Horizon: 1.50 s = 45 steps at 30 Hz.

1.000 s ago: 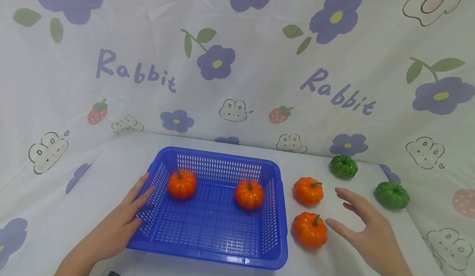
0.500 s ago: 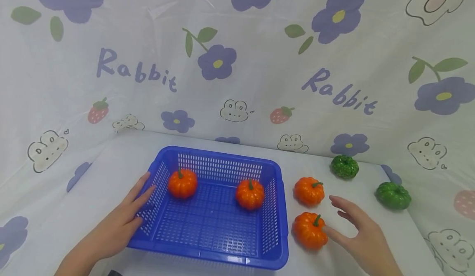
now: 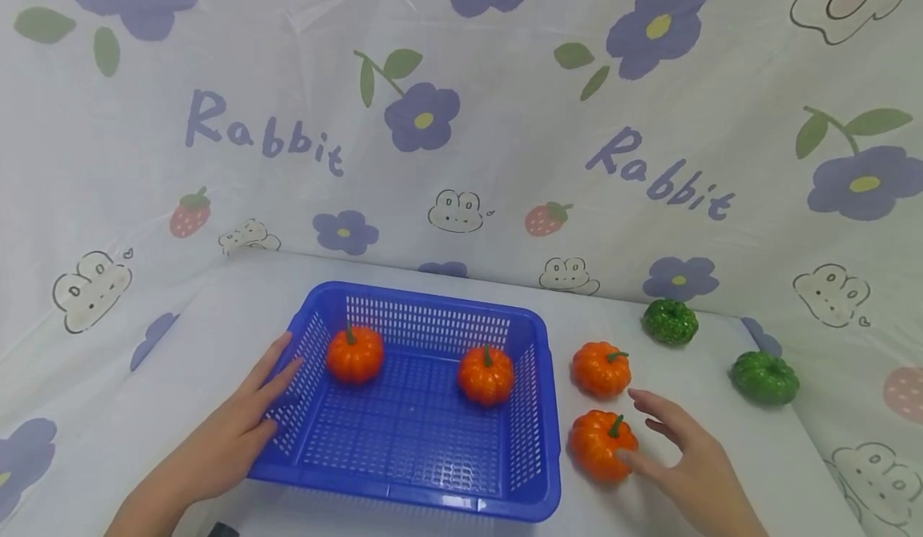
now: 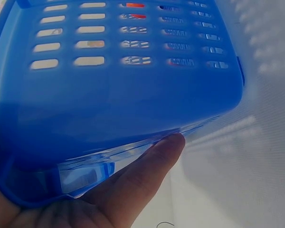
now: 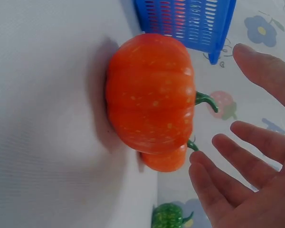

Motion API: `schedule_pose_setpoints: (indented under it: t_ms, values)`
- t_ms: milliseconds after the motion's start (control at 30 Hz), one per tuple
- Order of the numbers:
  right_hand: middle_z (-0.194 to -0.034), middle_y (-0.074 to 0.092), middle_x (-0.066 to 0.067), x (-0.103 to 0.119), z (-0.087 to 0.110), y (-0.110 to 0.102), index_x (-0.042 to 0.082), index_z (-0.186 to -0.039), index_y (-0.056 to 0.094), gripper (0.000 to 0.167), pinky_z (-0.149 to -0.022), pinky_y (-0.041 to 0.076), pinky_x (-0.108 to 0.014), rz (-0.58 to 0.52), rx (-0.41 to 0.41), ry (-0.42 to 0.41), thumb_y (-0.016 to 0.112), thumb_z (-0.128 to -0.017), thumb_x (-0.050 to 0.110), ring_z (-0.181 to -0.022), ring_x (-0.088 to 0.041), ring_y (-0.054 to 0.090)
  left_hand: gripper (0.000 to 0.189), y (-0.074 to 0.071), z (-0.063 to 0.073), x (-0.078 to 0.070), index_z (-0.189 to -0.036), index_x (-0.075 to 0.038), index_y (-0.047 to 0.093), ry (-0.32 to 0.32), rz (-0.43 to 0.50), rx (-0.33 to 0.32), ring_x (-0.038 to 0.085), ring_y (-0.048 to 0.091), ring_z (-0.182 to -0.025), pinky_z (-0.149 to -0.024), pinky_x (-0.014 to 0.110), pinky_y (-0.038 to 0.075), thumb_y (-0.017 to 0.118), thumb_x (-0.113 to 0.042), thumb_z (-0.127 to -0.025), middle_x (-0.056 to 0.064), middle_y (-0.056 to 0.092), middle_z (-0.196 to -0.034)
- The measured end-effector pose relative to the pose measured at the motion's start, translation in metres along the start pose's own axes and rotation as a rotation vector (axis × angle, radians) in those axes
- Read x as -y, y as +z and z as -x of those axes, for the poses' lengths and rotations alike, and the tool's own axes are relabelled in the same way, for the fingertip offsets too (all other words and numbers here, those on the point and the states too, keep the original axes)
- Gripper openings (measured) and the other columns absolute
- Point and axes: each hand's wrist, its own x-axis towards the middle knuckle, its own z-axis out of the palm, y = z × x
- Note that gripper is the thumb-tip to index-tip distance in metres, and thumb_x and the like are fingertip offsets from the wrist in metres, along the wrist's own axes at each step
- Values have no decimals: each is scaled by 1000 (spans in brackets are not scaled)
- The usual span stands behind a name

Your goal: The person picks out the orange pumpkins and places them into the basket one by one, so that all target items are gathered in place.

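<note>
My left hand rests on the left side of a blue plastic basket, its fingers lying over the rim. In the left wrist view the thumb lies along the slotted basket's outside. Two small orange pumpkins, one on the left and one on the right, sit upright inside. My right hand hovers beside the nearer orange pumpkin on the table, thumb and fingers spread apart. The right wrist view shows a gap between that hand and the pumpkin. Behind it stands another orange pumpkin.
A speckled dark green pumpkin is at the table's back right. A plain green pumpkin stands near the right edge. Printed white cloth hangs behind the white table. A small black object shows at the front edge.
My right hand has moved left and slightly down, closer to the nearer orange pumpkin. The left hand, the basket and the pumpkins have stayed in place.
</note>
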Motion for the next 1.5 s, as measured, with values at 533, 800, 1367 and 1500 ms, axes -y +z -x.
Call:
schedule_pose_setpoints:
  t_ms: [533, 800, 1367, 1500]
  values:
    - [-165, 43, -24, -6, -6, 8, 9, -163, 46, 93, -110, 47, -68, -42, 46, -14, 92, -88, 39, -141, -51, 52, 70, -1, -2, 2, -168, 2, 33, 29, 2, -17, 50, 12, -162, -111, 3, 7, 53, 7, -101, 10, 0, -182]
    - [-164, 46, -23, -13, -8, 12, 10, -162, 49, 90, -110, 48, -66, -50, 46, -52, 93, -87, 35, -139, -49, 54, 69, 0, -1, 1, -168, 2, 34, 27, -9, -21, 49, 12, -162, -111, 3, 7, 53, 7, -102, 9, 1, -182]
    - [-157, 55, -23, -14, -8, 17, 8, -156, 56, 85, -110, 50, -63, -54, 68, 0, 95, -85, 34, -140, -46, 54, 69, 0, 0, 3, -168, 0, 34, 19, -18, -14, 48, 12, -162, -112, 3, 7, 53, 7, -102, 7, 0, -183]
    - [-156, 56, -22, -15, -8, 18, 7, -156, 56, 85, -109, 52, -59, -71, 69, 3, 95, -85, 34, -139, -45, 56, 69, 1, 0, 3, -168, 0, 33, 13, -11, -5, 49, 11, -163, -111, 3, 8, 52, 7, -102, 7, -1, -183]
